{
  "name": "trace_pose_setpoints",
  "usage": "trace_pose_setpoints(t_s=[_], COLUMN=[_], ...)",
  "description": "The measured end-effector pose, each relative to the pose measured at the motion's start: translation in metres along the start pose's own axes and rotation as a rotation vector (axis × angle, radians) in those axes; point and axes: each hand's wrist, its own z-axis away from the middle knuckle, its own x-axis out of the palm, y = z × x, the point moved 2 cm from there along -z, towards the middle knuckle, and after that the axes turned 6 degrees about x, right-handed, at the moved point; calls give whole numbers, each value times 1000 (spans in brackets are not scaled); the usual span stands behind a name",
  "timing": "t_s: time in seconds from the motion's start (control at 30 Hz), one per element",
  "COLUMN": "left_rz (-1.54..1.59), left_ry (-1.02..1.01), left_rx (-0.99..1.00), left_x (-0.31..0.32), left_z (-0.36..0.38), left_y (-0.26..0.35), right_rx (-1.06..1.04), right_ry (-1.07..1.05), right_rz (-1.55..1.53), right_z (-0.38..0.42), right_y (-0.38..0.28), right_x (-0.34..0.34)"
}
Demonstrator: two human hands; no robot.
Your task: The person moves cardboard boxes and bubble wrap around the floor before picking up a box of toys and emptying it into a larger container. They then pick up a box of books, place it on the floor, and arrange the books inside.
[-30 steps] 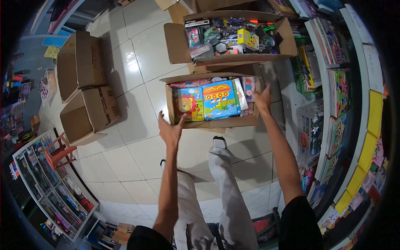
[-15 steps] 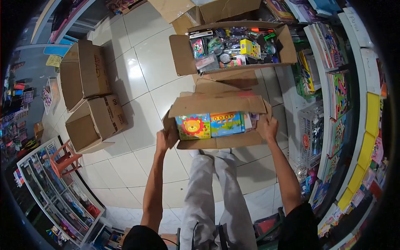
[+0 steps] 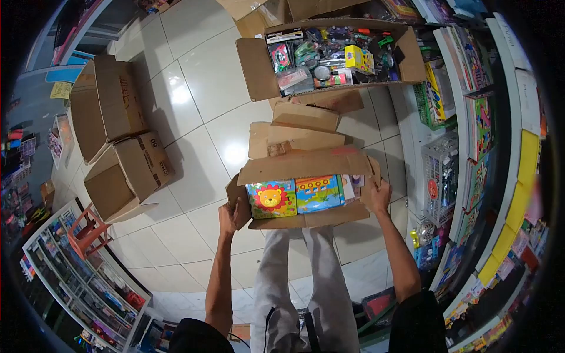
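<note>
An open cardboard box [image 3: 306, 165] is held in front of my legs, gripped at both ends. My left hand [image 3: 231, 216] is closed on its left end, and my right hand [image 3: 376, 197] is closed on the right end. Inside lie a colourful lion-picture item [image 3: 272, 199] and a blue item with a boat picture [image 3: 319, 193] side by side. Some paler printed pieces [image 3: 351, 187] show at the right, partly covered by the flap. How deep the contents go is hidden.
A larger open box [image 3: 256, 69] full of small stationery stands ahead, with loose cardboard flaps [image 3: 306, 138] before it. Two open boxes [image 3: 138, 162] stand at left, near a red stool [image 3: 88, 232]. Shelves of books [image 3: 479, 126] line the right; a glass display case [image 3: 76, 273] is lower left.
The held box and both hands sit lower in view, nearer my body. More cardboard flaps on the floor beyond it are uncovered. My grip stays the same.
</note>
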Motion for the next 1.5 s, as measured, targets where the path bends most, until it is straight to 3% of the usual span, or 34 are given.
trace_pose_setpoints(t_s=[0.2,0.3,0.47,0.6,0.73,0.93,1.07,1.17,1.27,1.37,1.4,1.5], left_rz=[59,55,45,-19,-11,-120,-87,-68,-109,-132,-78,-33], left_ry=[31,102,128,125,80,75,-4,62,3,-73,-60,41], left_rx=[-15,-3,4,102,144,347,146,226,443,365,194,265], left_x=[-7,-3,3,-1,0,-11,-13,-8,-17,-28,-28,-22], left_z=[-36,-55,-91,-116,-135,-149,-155,-156,-154,-128,-113,-83], left_y=[21,39,35,57,41,58,52,46,46,51,59,49], right_rx=[-51,-183,-186,-166,-154,-92,53,4,-90,10,42,53], right_ry=[35,158,138,156,134,100,3,24,79,31,9,-1], right_rz=[53,242,100,130,177,120,20,73,172,135,132,112], right_z=[-45,-86,-106,-128,-143,-129,-125,-123,-121,-87,-70,-47], right_y=[-62,-56,-105,-104,-98,-92,-64,-72,-60,-56,-49,-42], right_x=[-15,-12,-20,-5,1,-5,-1,-2,-3,-16,-19,-14])
